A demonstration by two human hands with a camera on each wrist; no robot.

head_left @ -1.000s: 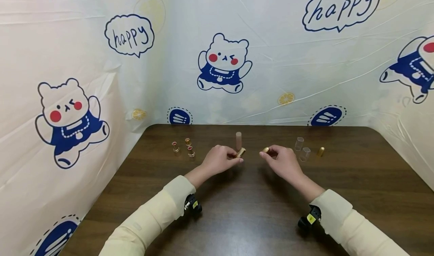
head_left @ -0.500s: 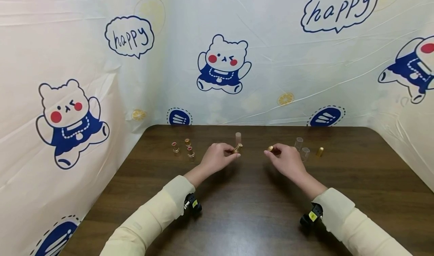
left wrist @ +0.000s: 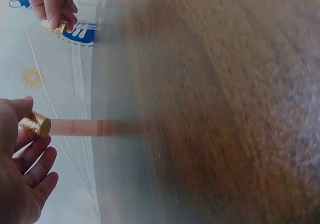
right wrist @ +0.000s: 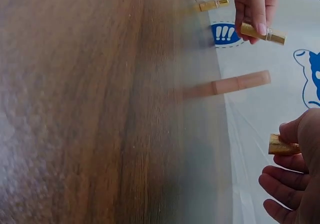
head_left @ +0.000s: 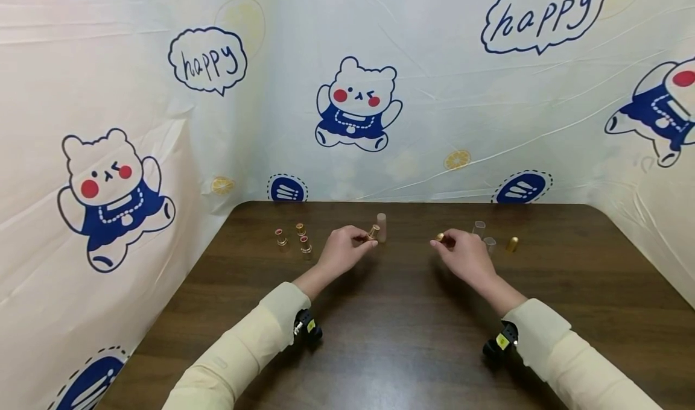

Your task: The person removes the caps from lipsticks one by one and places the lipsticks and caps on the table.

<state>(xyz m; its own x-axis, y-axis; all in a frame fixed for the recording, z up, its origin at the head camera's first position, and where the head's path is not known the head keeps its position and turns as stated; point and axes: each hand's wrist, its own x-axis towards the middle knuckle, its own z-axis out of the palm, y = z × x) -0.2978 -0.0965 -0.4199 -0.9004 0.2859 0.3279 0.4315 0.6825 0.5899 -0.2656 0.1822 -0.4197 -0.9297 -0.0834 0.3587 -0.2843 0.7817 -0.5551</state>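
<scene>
In the head view my left hand (head_left: 344, 252) pinches a gold lipstick (head_left: 373, 233) between thumb and forefinger, raised and tilted. The right wrist view shows this lipstick (right wrist: 263, 33) uncapped, its slimmer gold end pointing away from the fingers. My right hand (head_left: 466, 257) pinches a gold lipstick cap (head_left: 440, 237); in the right wrist view the cap (right wrist: 281, 145) sits between thumb and forefinger, with the other fingers loosely bent. Just behind the left hand's lipstick stands a slim pinkish tube (head_left: 382, 228), upright on the table. The two hands are apart.
Several small things stand on the dark wooden table (head_left: 391, 325). At the left are three lipsticks with red tops, one being this lipstick (head_left: 306, 245). Right of my right hand are two clear caps, the nearer cap (head_left: 490, 244) partly hidden, and another gold cap (head_left: 513, 244).
Both hands have drawn apart: the left moves slightly left and away with the lipstick, the right moves right with the cap. The lipstick now overlaps the pinkish tube less.
</scene>
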